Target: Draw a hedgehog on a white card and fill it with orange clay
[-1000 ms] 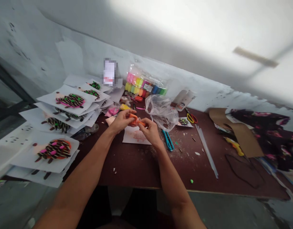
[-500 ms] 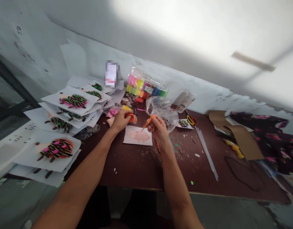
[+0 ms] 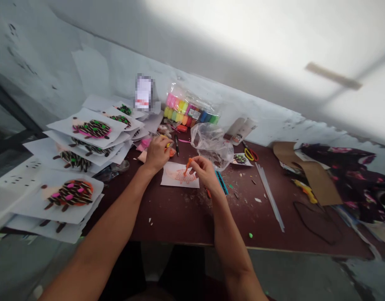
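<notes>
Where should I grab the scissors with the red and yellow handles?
Take the scissors by their red and yellow handle loops, coming from above on the side away from the wall. The loops lie flat on the table and are the fattest part, so they are easy to pinch. The thin blades seem to point at the wall, which keeps your fingers away from them. Your right hand is closer.

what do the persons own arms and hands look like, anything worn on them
The left hand and right hand are bare, with no gloves. The left forearm and right forearm are bare too: no sleeve, watch, band or cable shows on either, as far as the view goes. Both arms look lean. Rings or nail details are too small to make out.
</notes>
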Action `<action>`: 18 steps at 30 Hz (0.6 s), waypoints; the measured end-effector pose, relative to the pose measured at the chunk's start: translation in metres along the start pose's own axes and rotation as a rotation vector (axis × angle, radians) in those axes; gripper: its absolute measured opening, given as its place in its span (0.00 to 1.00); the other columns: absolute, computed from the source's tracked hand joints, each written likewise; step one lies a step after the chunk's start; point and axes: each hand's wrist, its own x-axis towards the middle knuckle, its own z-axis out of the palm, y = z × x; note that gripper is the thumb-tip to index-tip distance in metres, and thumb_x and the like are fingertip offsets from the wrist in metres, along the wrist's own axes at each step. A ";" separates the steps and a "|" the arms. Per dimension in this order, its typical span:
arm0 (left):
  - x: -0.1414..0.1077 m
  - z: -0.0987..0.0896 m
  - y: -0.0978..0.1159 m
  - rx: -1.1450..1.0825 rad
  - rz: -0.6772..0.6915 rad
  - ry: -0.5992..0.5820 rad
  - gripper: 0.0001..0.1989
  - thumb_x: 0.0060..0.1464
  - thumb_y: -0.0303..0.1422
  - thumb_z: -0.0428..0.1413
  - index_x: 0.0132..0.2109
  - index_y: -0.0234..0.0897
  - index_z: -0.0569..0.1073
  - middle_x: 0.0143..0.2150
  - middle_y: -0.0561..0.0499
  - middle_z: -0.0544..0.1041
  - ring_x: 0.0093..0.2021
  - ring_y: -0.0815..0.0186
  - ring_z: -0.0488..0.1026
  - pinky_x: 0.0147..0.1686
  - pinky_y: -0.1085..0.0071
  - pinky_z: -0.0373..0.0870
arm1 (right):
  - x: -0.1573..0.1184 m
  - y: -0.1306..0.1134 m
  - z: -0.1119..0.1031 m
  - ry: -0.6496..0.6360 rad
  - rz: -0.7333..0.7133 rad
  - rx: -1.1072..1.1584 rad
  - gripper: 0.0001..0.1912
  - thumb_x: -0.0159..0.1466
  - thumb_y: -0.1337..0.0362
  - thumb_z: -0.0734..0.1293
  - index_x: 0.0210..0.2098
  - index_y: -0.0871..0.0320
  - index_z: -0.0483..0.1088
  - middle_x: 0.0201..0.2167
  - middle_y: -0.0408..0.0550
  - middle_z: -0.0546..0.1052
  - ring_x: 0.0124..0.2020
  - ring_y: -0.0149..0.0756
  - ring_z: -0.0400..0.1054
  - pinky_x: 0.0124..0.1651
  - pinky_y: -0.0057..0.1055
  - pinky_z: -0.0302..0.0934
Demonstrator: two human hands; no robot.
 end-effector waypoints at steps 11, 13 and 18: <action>-0.009 0.006 0.002 -0.105 0.186 -0.420 0.14 0.52 0.23 0.53 0.40 0.36 0.82 0.39 0.48 0.82 0.41 0.62 0.76 0.45 0.69 0.72 | -0.010 0.002 0.003 -0.002 -0.072 -0.564 0.09 0.66 0.64 0.65 0.36 0.60 0.77 0.35 0.46 0.77 0.32 0.31 0.68 0.38 0.27 0.58; -0.009 0.006 0.001 -0.066 0.204 -0.479 0.15 0.51 0.22 0.53 0.40 0.36 0.83 0.39 0.48 0.82 0.42 0.61 0.76 0.44 0.69 0.72 | -0.011 0.000 0.004 -0.018 -0.076 -0.686 0.10 0.66 0.66 0.65 0.37 0.60 0.79 0.37 0.49 0.77 0.35 0.32 0.67 0.41 0.28 0.58; -0.008 0.005 0.002 -0.011 0.253 -0.529 0.15 0.51 0.22 0.54 0.40 0.37 0.83 0.41 0.47 0.81 0.44 0.60 0.76 0.46 0.67 0.71 | -0.012 -0.004 0.009 -0.088 -0.052 -0.812 0.11 0.65 0.71 0.65 0.36 0.57 0.81 0.36 0.48 0.78 0.34 0.32 0.68 0.39 0.27 0.56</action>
